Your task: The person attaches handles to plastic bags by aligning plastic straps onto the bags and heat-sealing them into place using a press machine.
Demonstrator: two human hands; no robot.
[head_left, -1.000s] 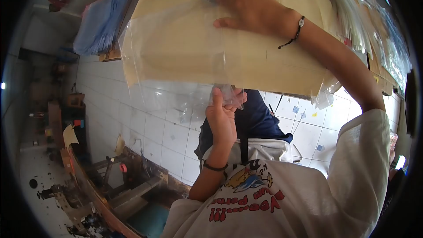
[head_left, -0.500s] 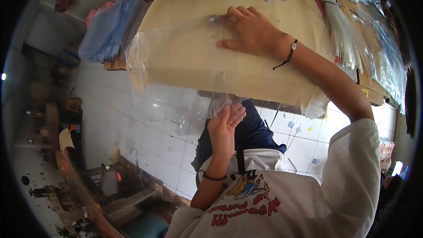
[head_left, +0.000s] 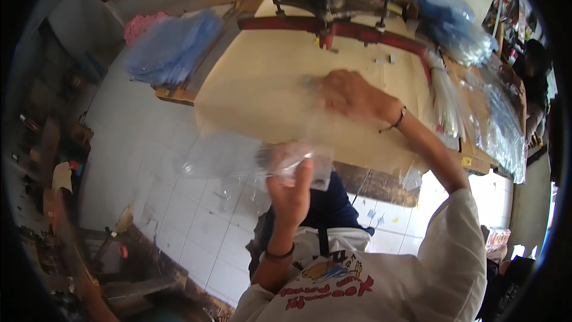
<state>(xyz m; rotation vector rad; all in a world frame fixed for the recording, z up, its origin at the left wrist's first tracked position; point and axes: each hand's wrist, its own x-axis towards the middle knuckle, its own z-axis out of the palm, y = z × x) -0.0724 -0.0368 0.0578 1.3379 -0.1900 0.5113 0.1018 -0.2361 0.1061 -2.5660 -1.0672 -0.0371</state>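
Observation:
A clear plastic sheet or bag (head_left: pixel 220 152) hangs over the near edge of the paper-covered table (head_left: pixel 262 83), its outline smeared by motion. My left hand (head_left: pixel 289 194) is closed on it below the table edge, thumb on top and fingers behind the film. Above the tan table surface, my right hand (head_left: pixel 357 96) is blurred with its fingers bent downward. It is close to the upper end of the plastic, but whether it grips the film does not show.
A red metal bar (head_left: pixel 280 24) with black clamps crosses the table's far side. Bluish plastic bags (head_left: pixel 173 48) are stacked at the left corner. Clear plastic strips (head_left: pixel 444 98) and more bagged plastic (head_left: pixel 497 122) lie at the right. Small metal pieces (head_left: pixel 391 58) sit near the bar.
The view has shifted, showing more of the table's far side. The plastic, earlier spread out leftward, now looks lower and more gathered at my left hand. My right hand's fingers went from stretched to bent.

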